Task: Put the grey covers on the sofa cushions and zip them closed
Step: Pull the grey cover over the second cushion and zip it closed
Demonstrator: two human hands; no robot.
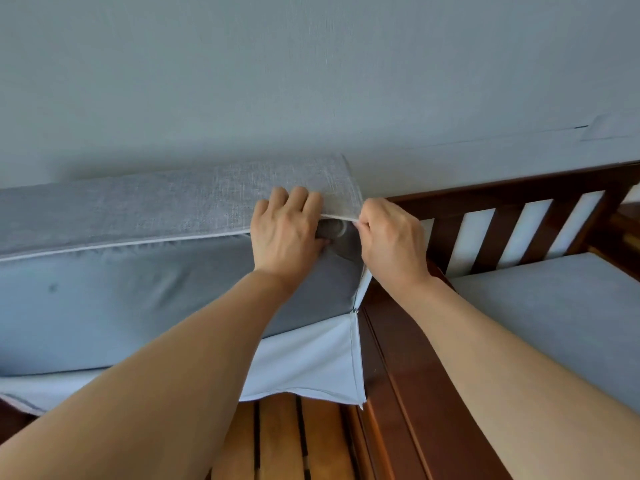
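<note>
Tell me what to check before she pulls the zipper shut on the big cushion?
1. Cover corner pulled over cushion: not ok, grey cover is only partly over it.
2. Left hand grip on the cover edge: ok.
3. Right hand pinching the piping: ok.
4. Zipper pull found: ok, low on the corner seam.
5. Flap tucked in: not ok, hanging loose.
6. Zipper teeth lined up: cannot tell.

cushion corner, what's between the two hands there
In the head view, a short stretch of the grey cover's piped edge runs between the left hand and right hand, with bunched darker fabric just below it.
</note>
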